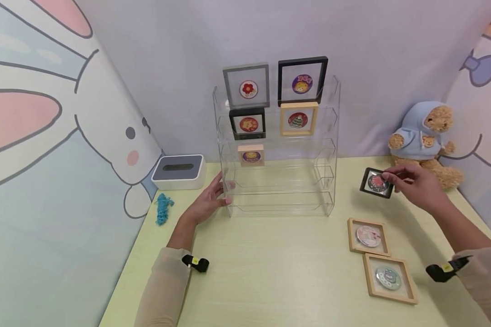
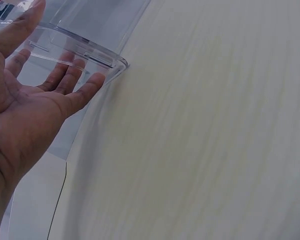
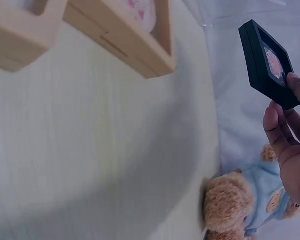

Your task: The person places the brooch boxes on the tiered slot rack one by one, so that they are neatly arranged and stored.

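Observation:
In the head view my right hand (image 1: 419, 184) pinches a small black display frame (image 1: 376, 183) by its right edge, above the table. The frame is tilted and holds a round red and dark badge; the right wrist view shows the thumb on its front edge. My left hand (image 1: 208, 200) rests at the left side of a clear acrylic tiered rack (image 1: 280, 211), fingers loosely extended against its lower end. Higher tiers bear a grey frame (image 1: 247, 86), a large black frame (image 1: 303, 81), a smaller black frame (image 1: 248, 124), a wooden frame (image 1: 298, 119) and a small wooden frame (image 1: 251, 155).
Two wooden frames with badges, a nearer one (image 1: 390, 278) and a farther one (image 1: 368, 237), lie on the table right of the rack. A teddy bear (image 1: 425, 136) sits at the back right. At left are a tissue box (image 1: 179, 172) and a blue cord bundle (image 1: 162, 209).

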The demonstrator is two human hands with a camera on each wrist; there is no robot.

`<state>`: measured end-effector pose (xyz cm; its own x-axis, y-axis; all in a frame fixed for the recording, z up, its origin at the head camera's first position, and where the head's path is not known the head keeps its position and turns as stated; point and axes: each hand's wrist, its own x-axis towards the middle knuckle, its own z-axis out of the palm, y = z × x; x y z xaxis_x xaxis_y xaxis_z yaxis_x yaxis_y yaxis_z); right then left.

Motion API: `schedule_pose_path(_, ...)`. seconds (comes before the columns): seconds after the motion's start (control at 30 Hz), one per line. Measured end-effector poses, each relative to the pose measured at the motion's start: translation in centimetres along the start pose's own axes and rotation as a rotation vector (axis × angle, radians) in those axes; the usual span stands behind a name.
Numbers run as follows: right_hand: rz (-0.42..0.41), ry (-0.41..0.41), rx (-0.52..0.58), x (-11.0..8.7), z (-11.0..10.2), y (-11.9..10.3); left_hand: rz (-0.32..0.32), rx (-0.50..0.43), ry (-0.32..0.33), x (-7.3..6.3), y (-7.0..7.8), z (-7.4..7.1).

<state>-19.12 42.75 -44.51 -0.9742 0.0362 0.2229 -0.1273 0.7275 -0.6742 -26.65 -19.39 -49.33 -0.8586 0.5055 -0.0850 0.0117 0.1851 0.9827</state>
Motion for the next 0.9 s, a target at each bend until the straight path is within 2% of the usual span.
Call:
schedule_pose_path(0.1, -0.101, 0.104, 0.033, 0.3, -0.3, -2.2, -0.003, -0.004, 0.001, 0.0, 0.0, 0.0)
schedule_pose_path(0.17, -0.213, 0.177, 0.04, 0.6, -0.4, -3.9, -0.004, -0.01, 0.001, -0.1, 0.0, 0.1)
schedule_pose_path(0.3, -0.411, 0.267, -0.025, 1.1, -0.6, -7.2, -0.005, -0.034, -0.001, -0.1, 0.0, 0.1)
schedule_pose_path(0.43, -0.561, 0.293, -0.07, 2.0, -0.3, -9.6, 0.01, -0.034, -0.01, -0.1, 0.0, 0.1)
schedule_pose_path(0.6, -0.754, 0.298, -0.055, 3.7, 0.9, -12.1, 0.025, -0.028, -0.022, -0.1, 0.2, 0.0)
schedule_pose_path(0.9, -0.899, 0.304, -0.064, 6.3, 3.9, -16.7, 0.042, -0.026, -0.026, 0.1, -0.1, 0.0)
